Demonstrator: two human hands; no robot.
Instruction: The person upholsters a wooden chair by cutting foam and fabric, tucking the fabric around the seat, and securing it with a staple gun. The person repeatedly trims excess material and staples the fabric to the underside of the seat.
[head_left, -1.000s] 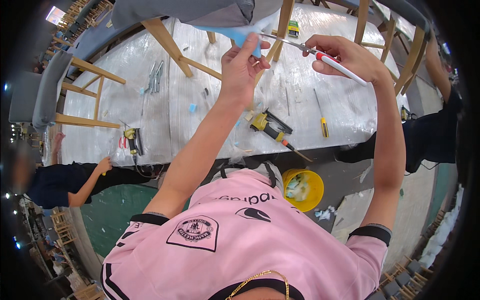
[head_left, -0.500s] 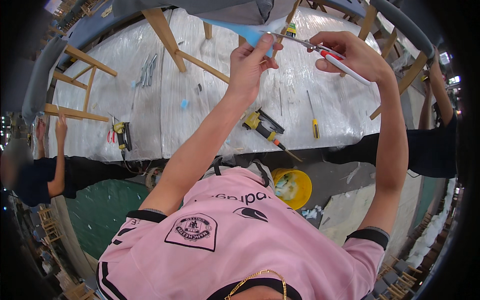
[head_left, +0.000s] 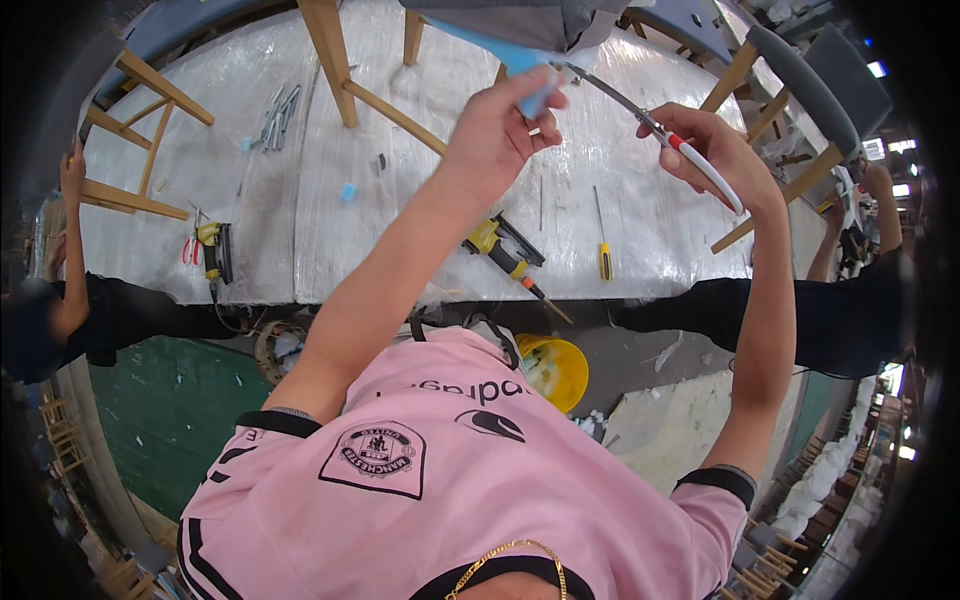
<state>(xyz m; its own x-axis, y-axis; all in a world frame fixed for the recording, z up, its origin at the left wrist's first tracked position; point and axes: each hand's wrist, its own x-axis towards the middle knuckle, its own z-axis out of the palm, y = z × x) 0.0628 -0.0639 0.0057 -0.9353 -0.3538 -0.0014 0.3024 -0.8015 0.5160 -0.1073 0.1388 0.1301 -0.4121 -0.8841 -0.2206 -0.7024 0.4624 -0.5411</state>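
Observation:
My left hand point(head_left: 503, 130) is raised and pinches a strip of light blue fabric point(head_left: 520, 62) that hangs from the grey upholstered seat point(head_left: 520, 18) of an upturned wooden chair. My right hand point(head_left: 712, 152) grips scissors point(head_left: 650, 125) with red and white handles. Their blades point left and reach the blue fabric just above my left fingers. Both arms stretch up from my pink shirt.
The plastic-covered workbench point(head_left: 300, 220) carries a yellow nail gun point(head_left: 505, 250), a yellow-handled screwdriver point(head_left: 602, 245), a second yellow tool point(head_left: 215, 250), metal bits point(head_left: 275, 110) and wooden chair frames point(head_left: 130, 140). A yellow bucket point(head_left: 555, 370) stands on the floor. Other people work at left point(head_left: 70, 290) and right point(head_left: 860, 290).
Both hands have dropped lower in the view and shifted slightly, still holding fabric and scissors. The person at left has raised an arm to the chair frame.

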